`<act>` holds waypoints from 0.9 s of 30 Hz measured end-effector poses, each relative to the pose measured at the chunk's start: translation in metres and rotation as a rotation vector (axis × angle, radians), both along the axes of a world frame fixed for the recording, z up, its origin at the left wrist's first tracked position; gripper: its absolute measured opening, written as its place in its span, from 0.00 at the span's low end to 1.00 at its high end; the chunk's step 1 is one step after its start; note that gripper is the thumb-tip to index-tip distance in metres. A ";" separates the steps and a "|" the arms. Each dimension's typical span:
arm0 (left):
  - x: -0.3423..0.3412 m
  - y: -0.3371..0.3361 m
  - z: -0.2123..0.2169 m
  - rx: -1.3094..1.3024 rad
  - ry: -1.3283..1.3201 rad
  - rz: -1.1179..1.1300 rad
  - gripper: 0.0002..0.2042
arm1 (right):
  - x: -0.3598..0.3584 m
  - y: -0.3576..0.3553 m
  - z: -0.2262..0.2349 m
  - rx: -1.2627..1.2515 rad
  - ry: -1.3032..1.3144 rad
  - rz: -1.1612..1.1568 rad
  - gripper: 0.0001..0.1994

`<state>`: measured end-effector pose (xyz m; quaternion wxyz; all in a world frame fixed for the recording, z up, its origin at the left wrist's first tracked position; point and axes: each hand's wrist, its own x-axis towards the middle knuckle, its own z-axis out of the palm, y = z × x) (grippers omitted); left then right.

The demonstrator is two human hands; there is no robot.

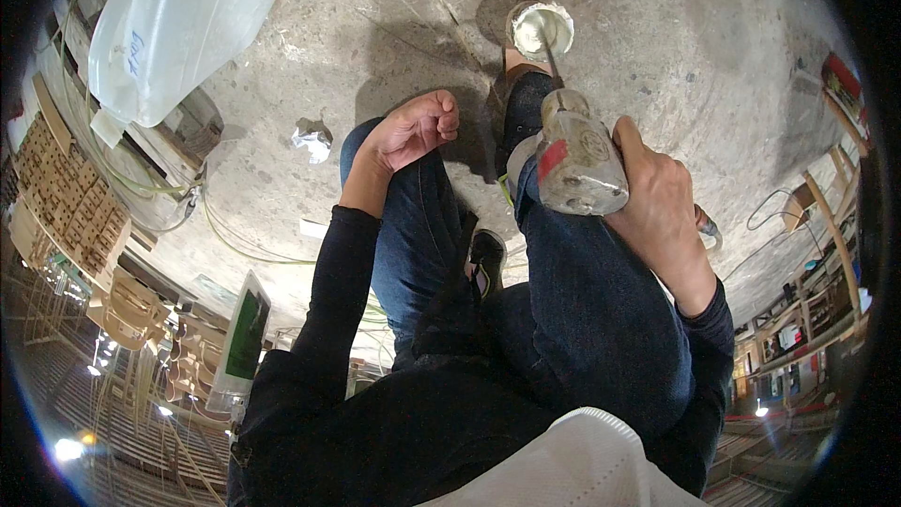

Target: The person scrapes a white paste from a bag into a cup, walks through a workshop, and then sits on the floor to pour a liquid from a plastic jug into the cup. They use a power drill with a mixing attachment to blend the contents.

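My right hand [657,192] is wrapped round a worn grey power drill [584,174] with a red patch, held above my right knee. From its front a thin rod [552,64] reaches down into a small round tub [567,21], whose inside is coated with whitish paste. The tub stands on the floor just beyond the toe of my black shoe [527,108]. Above my left knee, my left hand [418,127] is curled into a loose fist, away from the drill, with nothing showing in it.
A large translucent plastic jug [192,23] stands at the far left. Crumpled foil [313,141] lies on the concrete floor [713,28]. Hoses and cables [235,239] trail at the left, near cut wooden parts [70,197]. Wooden shelving [798,333] lines the right side.
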<state>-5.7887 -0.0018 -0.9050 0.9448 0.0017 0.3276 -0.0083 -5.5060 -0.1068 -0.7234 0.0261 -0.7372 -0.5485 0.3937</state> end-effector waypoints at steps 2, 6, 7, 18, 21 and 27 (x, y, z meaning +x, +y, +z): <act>0.001 0.000 0.001 0.000 0.006 -0.002 0.03 | 0.000 0.001 -0.002 0.015 -0.007 0.005 0.22; 0.001 0.000 0.001 0.001 0.015 -0.004 0.00 | -0.001 0.001 -0.004 0.018 0.005 -0.021 0.21; 0.000 -0.001 0.000 0.002 0.014 -0.002 0.01 | 0.000 0.001 -0.003 0.010 0.003 -0.024 0.21; -0.002 0.000 -0.002 0.003 -0.004 -0.009 0.05 | 0.000 0.002 -0.002 -0.011 0.003 -0.043 0.21; -0.002 -0.001 -0.003 0.009 -0.010 -0.012 0.04 | 0.001 0.003 -0.003 0.011 0.018 -0.062 0.20; 0.000 -0.001 0.000 0.009 0.004 -0.010 0.04 | 0.003 0.002 -0.008 -0.003 0.078 -0.058 0.21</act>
